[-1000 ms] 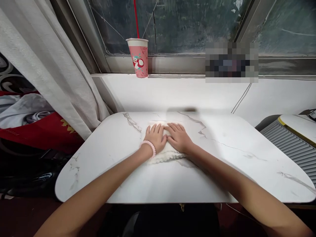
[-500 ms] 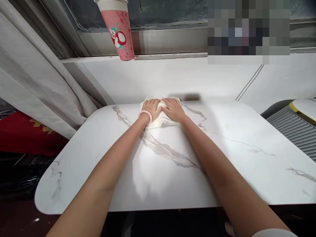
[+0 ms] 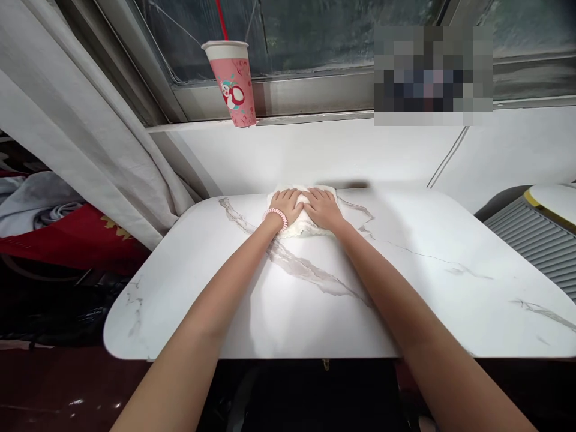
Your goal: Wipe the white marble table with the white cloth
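Head view looks down on a white marble-patterned table (image 3: 405,288) with grey veins, and both bare forearms stretch across it to its far edge; there a small white cloth (image 3: 299,228) lies bunched on the top, just short of the wall (image 3: 315,156); the left hand (image 3: 288,204) and the right hand (image 3: 323,208) lie flat on it, palms down, side by side and touching, fingers stretched out rather than curled round the fabric; a pink coil bracelet (image 3: 276,217) sits on the left wrist. With the cloth at the far rim and the near and middle of the top looking dry and free of marks, the wiping seems well advanced along this middle strip; the wide right part and the left corner look just as bare, so I cannot tell whether they are done. Around it, a pale curtain (image 3: 67,120) hangs at far left; a dark window (image 3: 315,30) runs along the far side; red fabric (image 3: 67,240) is heaped at left; a grey ribbed unit (image 3: 535,240) stands just right of the table; a pink paper cup (image 3: 234,84) stands on the sill; nothing lies on the tabletop to block the cloth.
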